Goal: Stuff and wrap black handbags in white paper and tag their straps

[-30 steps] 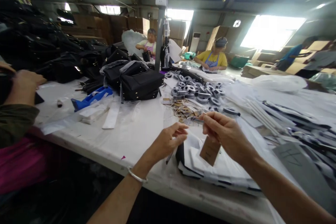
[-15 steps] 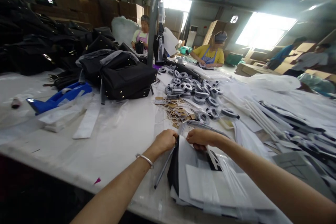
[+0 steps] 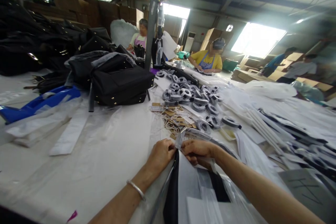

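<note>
A black bag (image 3: pixel 171 196) stands at the near edge of the table, its side covered with white sheeting (image 3: pixel 185 185) and clear plastic. My left hand (image 3: pixel 160 155) is closed, its fingers pinching the bag's top edge. Just to its right, my right hand (image 3: pixel 199 149) is closed with curled fingers at the same top edge. Between the two hands rises a plastic-wrapped handle (image 3: pixel 180 139), which arcs away behind my right hand. My fingers partly hide the handle's base. A silver bangle (image 3: pixel 136 189) circles my left wrist.
Beyond my hands lie cardboard tags with strings (image 3: pixel 174 120) and many wrapped grey rolls (image 3: pixel 199 101). Black bags (image 3: pixel 118 85) and a blue plastic piece (image 3: pixel 39 103) are at left. Wrapped straps (image 3: pixel 296 134) lie at right. Co-workers (image 3: pixel 208 59) work beyond the table, near a post (image 3: pixel 152 24).
My view has shifted closer and lower over the bag. Both hands stay at its top edge; the wrapped handle now stands up between them, and my right hand has moved slightly nearer my left.
</note>
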